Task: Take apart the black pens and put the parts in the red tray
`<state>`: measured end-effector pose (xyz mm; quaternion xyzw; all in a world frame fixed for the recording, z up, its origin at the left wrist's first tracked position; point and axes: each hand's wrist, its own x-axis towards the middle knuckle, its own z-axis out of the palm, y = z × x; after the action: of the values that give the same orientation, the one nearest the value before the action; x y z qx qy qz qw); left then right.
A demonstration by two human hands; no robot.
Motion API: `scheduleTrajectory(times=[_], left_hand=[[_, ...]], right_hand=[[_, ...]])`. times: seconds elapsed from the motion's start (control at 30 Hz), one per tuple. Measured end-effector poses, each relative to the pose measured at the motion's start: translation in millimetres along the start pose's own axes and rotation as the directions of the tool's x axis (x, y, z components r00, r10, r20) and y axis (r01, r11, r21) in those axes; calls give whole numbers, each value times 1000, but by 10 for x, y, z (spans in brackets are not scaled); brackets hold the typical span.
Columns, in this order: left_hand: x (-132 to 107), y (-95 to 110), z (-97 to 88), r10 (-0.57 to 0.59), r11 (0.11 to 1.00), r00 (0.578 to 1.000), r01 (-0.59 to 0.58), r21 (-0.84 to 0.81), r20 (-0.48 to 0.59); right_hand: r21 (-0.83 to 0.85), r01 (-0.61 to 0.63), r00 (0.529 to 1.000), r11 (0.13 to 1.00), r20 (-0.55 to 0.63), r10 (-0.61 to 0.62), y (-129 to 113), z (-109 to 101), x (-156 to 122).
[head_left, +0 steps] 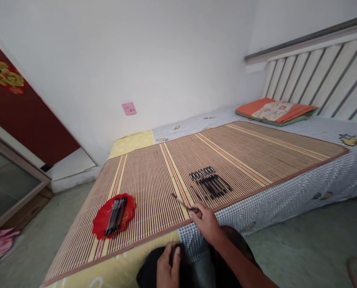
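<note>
My right hand (204,220) is closed over the front edge of the bamboo mat (148,172), pinching a thin, dark-tipped pen piece (182,203) that points up and left. Low over my lap, my left hand (168,266) has its thumb and fingers curled together. Something dark shows between them, too unclear to name. Beyond my right hand lie several black pen barrels (216,186), side by side. Above them runs a row of pen caps (201,173). To the left, a red scalloped plate (99,218) holds several black pens (116,216).
The mat covers a bed with a checked sheet (313,180). A folded orange cloth (253,107) lies at the far right, by the white slatted headboard (313,72). A pink note (129,108) is on the wall. Pink cloth (1,242) lies at the lower left.
</note>
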<state>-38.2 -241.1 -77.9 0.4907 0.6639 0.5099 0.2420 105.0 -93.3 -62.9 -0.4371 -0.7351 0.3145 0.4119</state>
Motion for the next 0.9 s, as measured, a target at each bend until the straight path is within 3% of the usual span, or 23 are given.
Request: scheduleTrajectory(times=[0.07,0.2,0.33,0.47,0.53,0.63,0.73,0.83,0.9], left_hand=[[29,-12,-65,-71,997,997,70,-41,-23],[81,-71,-183,-207,971,975,194,-140,-77],[97,-126,-243,-310,937,949,294,-188,-64],[80,-182,-227,-376,909,923,351,-225,-78],[66,-214,-191,-399,896,912,366,-252,-92],[51,-235,-132,-352,883,936,329,-336,-8],[51,-196,-99,-280,890,960,263,-372,10],[58,-129,-97,-238,916,971,218,-338,-19],[57,-99,-106,-236,925,971,217,-311,-25]], right_hand=[[182,-68,995,981,90,52,-149,117,-138],[297,-134,963,945,266,53,-395,335,-412],[299,-85,949,950,316,-15,-480,452,-563],[247,-33,935,968,350,-57,-427,400,-513],[193,7,951,981,301,-66,-354,288,-404],[88,48,984,995,168,-62,-189,37,-171],[-147,56,997,988,59,-48,-6,-213,65],[-457,-10,999,890,37,30,124,-353,232],[-557,-42,997,829,28,70,173,-370,296]])
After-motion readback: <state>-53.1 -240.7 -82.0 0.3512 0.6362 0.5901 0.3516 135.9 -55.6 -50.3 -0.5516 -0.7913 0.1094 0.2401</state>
